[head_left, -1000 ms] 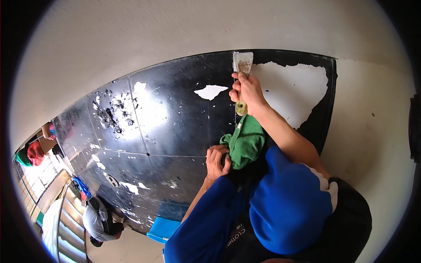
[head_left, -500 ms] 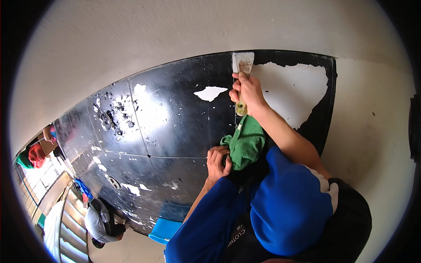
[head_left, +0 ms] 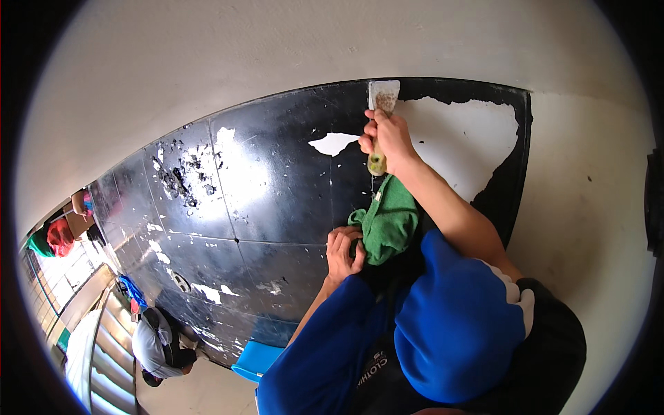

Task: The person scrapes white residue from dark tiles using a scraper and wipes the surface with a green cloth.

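Head view: right fingers (head_left: 371,129) grip a scraper (head_left: 384,95); left fingers (head_left: 338,240), hold unclear, meet green cloth (head_left: 389,225) overlapping black panel (head_left: 290,207).

Scraper (head_left: 384,96): flared pale blade, brown-stained; yellow-green handle, pierced at the end; lies in the right hand (head_left: 391,140), blade pointing away over a glossy black surface (head_left: 294,207) that shows peeled white patches. Green cloth (head_left: 391,225): bunched, bears a small pale tag.

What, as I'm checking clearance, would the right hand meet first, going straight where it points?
Probably the peeling black surface's upper edge, just past the scraper in the right hand, then pale wall; depth unclear.
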Motion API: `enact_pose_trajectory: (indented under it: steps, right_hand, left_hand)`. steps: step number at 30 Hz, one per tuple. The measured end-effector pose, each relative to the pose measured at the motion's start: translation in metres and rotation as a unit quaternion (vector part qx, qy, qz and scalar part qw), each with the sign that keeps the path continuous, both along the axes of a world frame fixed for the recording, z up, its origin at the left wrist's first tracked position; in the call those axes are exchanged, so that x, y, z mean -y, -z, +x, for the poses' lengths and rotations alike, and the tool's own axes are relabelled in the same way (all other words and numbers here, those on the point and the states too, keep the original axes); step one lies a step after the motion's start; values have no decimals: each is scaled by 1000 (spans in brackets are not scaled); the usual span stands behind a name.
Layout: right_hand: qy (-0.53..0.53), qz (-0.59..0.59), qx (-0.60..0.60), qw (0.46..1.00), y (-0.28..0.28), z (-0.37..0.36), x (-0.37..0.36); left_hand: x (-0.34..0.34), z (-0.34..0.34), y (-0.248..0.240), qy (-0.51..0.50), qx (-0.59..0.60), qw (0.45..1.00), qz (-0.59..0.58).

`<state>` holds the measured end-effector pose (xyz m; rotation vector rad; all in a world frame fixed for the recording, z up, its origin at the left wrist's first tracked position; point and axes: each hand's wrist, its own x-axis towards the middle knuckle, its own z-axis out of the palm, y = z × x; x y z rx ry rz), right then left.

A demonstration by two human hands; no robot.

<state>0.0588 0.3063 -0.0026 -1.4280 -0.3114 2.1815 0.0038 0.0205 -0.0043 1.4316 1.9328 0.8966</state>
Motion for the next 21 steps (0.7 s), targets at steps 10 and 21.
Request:
enact_pose_trajectory:
  steps: [10, 21]
  right_hand:
    - [14, 14, 4, 1000, 4, -11, 0]
    - [-44, 32, -59, 997, 10, 9, 15]
  left_hand:
    - [5, -2, -2, 8, -17, 1000, -7]
    - [8, -2, 1, 11, -29, 1000, 2]
